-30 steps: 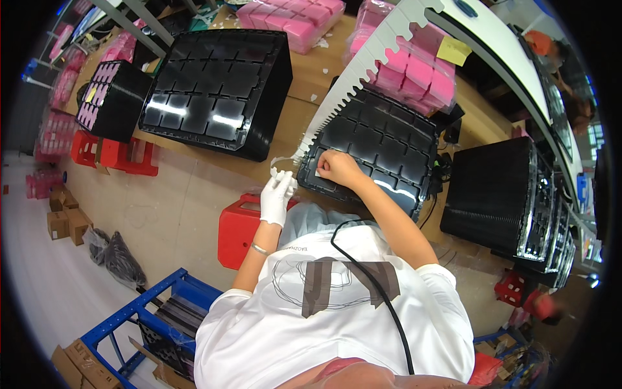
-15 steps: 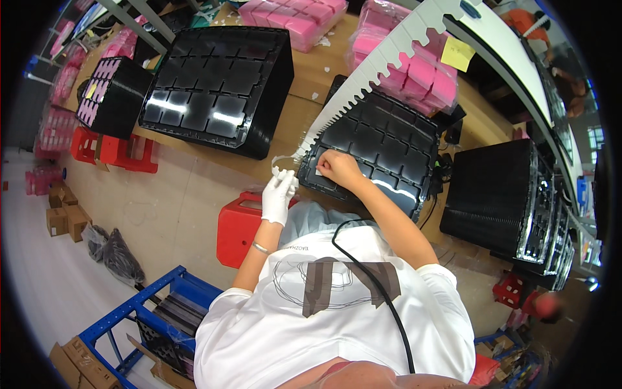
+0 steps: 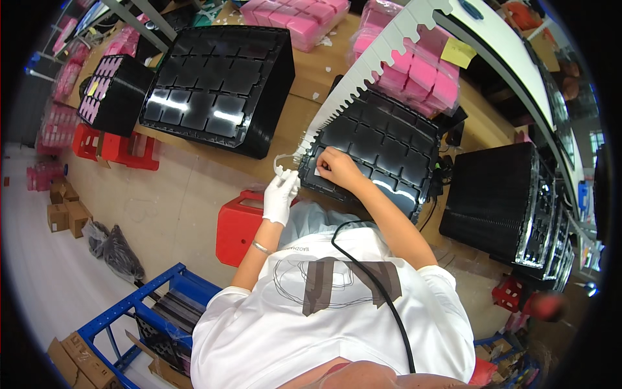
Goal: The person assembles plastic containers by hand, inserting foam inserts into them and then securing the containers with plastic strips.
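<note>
Little has changed since earlier: gloved left hand (image 3: 280,196) still pinches a clear strip (image 3: 283,163) at the table edge, bare right hand (image 3: 335,168) stays curled, fingertips on the nearest of four black tray stacks (image 3: 389,146), its grasp unclear

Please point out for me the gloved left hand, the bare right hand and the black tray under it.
Left hand (image 3: 280,198), head view, back of the white glove.
Right hand (image 3: 335,166), head view, its knuckles.
Black tray (image 3: 389,139), head view, bare ribbed middle.
</note>
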{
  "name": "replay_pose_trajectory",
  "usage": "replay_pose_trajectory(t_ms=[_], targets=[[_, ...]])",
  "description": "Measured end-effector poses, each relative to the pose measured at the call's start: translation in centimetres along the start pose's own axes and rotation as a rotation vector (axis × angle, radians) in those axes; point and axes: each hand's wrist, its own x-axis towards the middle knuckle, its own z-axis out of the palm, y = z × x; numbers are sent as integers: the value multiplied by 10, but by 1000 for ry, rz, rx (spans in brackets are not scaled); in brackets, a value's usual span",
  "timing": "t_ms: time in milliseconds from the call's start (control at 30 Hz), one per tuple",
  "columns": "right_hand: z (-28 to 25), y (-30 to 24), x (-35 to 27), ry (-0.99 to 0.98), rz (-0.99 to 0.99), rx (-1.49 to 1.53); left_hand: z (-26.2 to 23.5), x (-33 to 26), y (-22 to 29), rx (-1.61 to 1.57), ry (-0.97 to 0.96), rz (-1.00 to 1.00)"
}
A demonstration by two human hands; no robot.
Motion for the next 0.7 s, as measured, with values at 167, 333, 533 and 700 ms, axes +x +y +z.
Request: replay_pose_trajectory(t_ms=[167,333,533,700], targets=[[1,2,4,-17,44,1,0,2,-1,0,4,5],[1,1,4,6,28,-37,0,4,-4,-6,-7,7],[-6,-3,-17,-96,-92,146,-5,2,-5,4,25,11],[0,-29,-26,101,452,1356,7,-4,-4,53,-28,46]])
